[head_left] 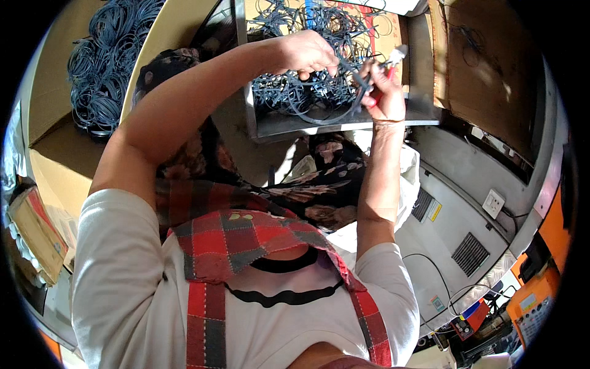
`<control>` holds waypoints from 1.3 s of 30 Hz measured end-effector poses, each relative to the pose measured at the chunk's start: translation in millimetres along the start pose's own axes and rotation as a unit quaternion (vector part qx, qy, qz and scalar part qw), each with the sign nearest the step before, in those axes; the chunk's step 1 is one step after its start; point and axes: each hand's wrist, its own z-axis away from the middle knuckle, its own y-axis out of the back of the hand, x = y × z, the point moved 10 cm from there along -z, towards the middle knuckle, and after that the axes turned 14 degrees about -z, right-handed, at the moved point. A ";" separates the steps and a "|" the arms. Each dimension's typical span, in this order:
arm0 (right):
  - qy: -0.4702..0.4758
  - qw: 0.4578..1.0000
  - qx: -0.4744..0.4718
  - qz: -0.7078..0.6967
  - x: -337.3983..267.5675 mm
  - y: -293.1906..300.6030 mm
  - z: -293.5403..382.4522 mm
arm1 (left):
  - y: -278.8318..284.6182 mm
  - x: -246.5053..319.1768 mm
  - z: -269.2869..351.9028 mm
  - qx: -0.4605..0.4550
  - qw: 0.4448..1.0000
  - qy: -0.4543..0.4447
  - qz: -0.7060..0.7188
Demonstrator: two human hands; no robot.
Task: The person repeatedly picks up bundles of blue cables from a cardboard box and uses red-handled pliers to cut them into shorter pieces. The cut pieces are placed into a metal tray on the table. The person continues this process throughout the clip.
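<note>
My left hand [311, 53] is bent over a tray, its fingertips pinched at a dark flexible strip [351, 74]. The strip runs across to my right hand [387, 90]. In that hand I hold red-handled cutting pliers [392, 69], their bright jaws pointing up and away; the jaws are blurred. A loop of strip [318, 122] hangs below my hands, over the tray's near edge. Beneath both hands lies a tangled heap of thin black pieces [318, 94]. The metal tray [299, 133] holds the heap, with printed cardboard [392, 27] under it.
To the left, a cardboard box [60, 150] holds several coils of black strip [106, 69]. Another cardboard piece [488, 69] stands at the right. A grey machine panel [442, 221] carries a socket [493, 203] and loose cables. At lower right is an orange control unit [530, 304].
</note>
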 end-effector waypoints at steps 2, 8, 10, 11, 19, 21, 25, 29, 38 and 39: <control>0.024 0.993 0.061 -0.102 -12.9 29.3 -11.7 | 2.1 2.5 2.5 0.007 1.000 -0.019 -0.016; 0.237 0.697 0.357 0.575 -87.2 167.1 -8.0 | 65.1 11.6 11.9 0.252 0.967 0.003 -0.036; 0.107 0.601 0.243 0.754 -18.1 129.6 -32.0 | 77.1 9.6 22.7 0.295 0.955 0.029 -0.010; 0.054 0.590 0.151 0.792 24.0 125.5 -34.8 | 77.3 5.9 22.8 0.304 0.952 0.036 0.005; -0.106 0.516 -0.067 0.847 101.7 98.6 -15.8 | 85.8 -38.1 5.5 0.341 0.918 0.142 -0.145; 0.018 0.603 0.076 0.794 31.1 71.8 -13.7 | 81.7 -40.3 13.2 0.313 0.929 0.177 -0.086; 0.264 0.892 0.206 0.304 -50.6 38.8 32.6 | 59.6 -43.6 17.8 0.302 0.933 0.167 0.101; 0.284 0.910 0.204 0.224 -46.1 23.3 46.7 | 33.6 -48.1 7.3 0.225 0.948 0.177 0.140; 0.175 0.911 0.056 0.369 43.5 -6.7 35.7 | 12.0 -33.8 -18.4 0.132 0.947 0.059 0.286; 0.185 0.906 0.074 0.374 36.4 -3.9 35.8 | 13.7 -34.2 -17.8 0.134 0.957 0.044 0.252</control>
